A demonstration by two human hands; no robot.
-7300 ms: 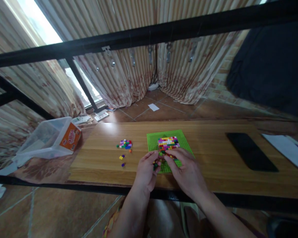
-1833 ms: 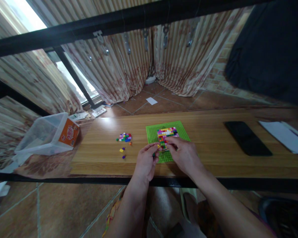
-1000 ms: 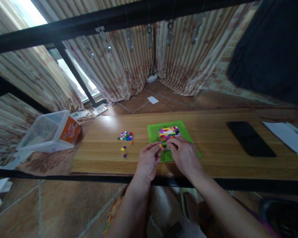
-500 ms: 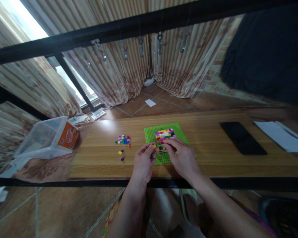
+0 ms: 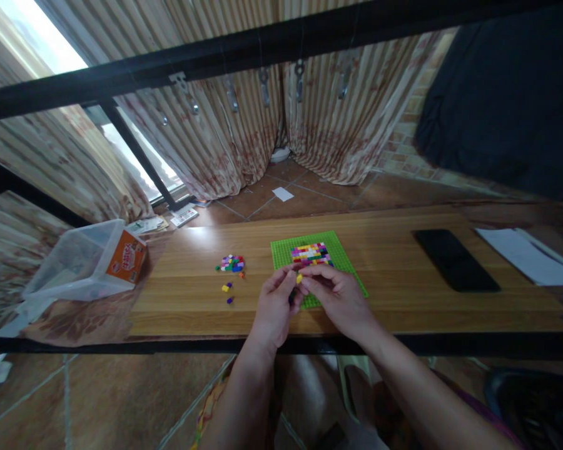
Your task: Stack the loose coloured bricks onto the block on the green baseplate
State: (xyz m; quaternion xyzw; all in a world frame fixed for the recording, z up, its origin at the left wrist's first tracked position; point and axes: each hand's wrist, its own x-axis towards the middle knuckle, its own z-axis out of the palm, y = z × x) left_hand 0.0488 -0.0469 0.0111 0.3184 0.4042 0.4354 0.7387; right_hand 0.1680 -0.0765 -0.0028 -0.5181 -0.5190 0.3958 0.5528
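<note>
Over the near part of a green studded baseplate (image 5: 281, 249), my left hand (image 5: 275, 304) and my right hand (image 5: 342, 301) meet fingertip to fingertip. A small yellow toy brick (image 5: 299, 278) is pinched between them, with fingers of both hands on it. Behind the fingers, a patch of multicoloured bricks (image 5: 311, 252) is fixed to the baseplate in rows; its near side is hidden by my hands. A dark bit shows under my left fingers, too small to name. To the left lies a pile of loose bricks (image 5: 233, 263), with a yellow brick (image 5: 226, 288) and a purple brick (image 5: 229, 300) nearer me.
The wooden table (image 5: 389, 262) carries a black phone-like slab (image 5: 455, 260) and white paper (image 5: 520, 256) at the right. A clear plastic bin (image 5: 75, 262) with an orange label stands at the left. A dark rail (image 5: 244, 53) crosses above, before curtains.
My right hand has moved left from the brick patch to my left hand. The yellow brick, held by my left fingers before, is now between both hands.
</note>
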